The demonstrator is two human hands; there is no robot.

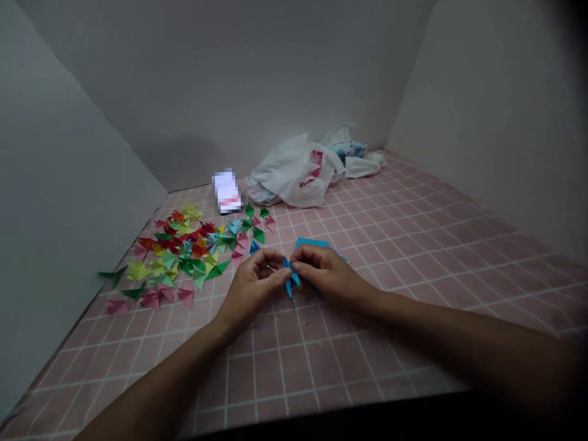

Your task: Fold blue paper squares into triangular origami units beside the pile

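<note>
My left hand (255, 283) and my right hand (329, 274) meet over the middle of the pink checked tablecloth (413, 245). Both pinch one small folded blue paper piece (289, 280) between thumb and fingers, the piece standing on edge between them. Just behind my right hand lies a small stack of blue paper sheets (312, 243), partly hidden by my fingers. To the left spreads a pile of several folded paper triangles (184, 251) in red, green, yellow, pink and teal.
A phone (226, 191) lies behind the pile. A crumpled white plastic bag (294, 171) and tissue packs (353, 152) sit at the back. Grey walls close in on the left, back and right.
</note>
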